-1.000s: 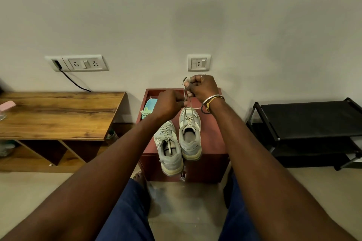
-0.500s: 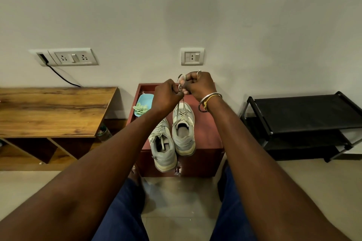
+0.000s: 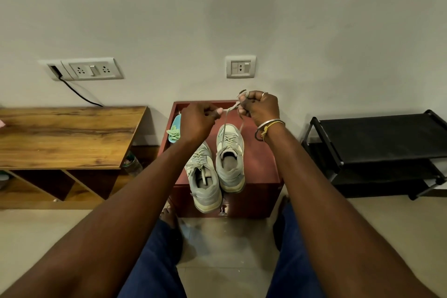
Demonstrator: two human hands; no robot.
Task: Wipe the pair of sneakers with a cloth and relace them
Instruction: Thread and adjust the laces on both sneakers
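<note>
Two pale grey sneakers stand side by side on a small red-brown cabinet [image 3: 262, 164], toes toward the wall. The right sneaker [image 3: 229, 159] has its lace [image 3: 224, 128] pulled up and away from the eyelets. My left hand [image 3: 197, 120] pinches one end of that lace above the toe. My right hand [image 3: 260, 107] grips the other end, with a loop of lace showing above its fingers. The left sneaker [image 3: 204, 176] is laced and its heel overhangs the cabinet's front edge. A light green cloth [image 3: 174, 132] lies in a blue dish at the cabinet's back left.
A wooden desk [image 3: 67, 135] stands to the left with shelves beneath. A black shoe rack [image 3: 377, 143] stands to the right. Wall sockets [image 3: 92, 70] with a black cable are above the desk. My knees in blue trousers and a bare foot [image 3: 168, 216] are on the tiled floor.
My hands have drawn apart along the lace, the left moving left and the right moving right and up. The lace now stretches between them. The camera view shifted slightly.
</note>
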